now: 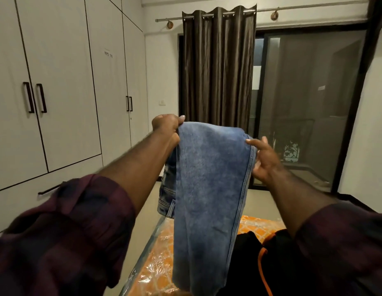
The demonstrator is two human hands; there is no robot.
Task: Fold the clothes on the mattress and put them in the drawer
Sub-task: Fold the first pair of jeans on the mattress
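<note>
A pair of blue jeans (207, 189) hangs folded over in the air in front of me, above the mattress (156, 272). My left hand (167, 129) grips the fold's upper left corner with curled fingers. At the right edge of the jeans, my right hand (264, 159) pinches the seam with its thumb, the other fingers spread. The mattress has an orange patterned cover under clear plastic. A black garment with an orange stripe (258, 263) lies on it beneath my right arm. The drawer (25, 201) sits shut at the wardrobe's base on the left.
White wardrobe doors (64, 92) with dark handles line the left wall. A brown curtain (218, 67) and a dark glass sliding door (303, 103) stand ahead. Beige floor (149, 206) runs between the wardrobe and the mattress.
</note>
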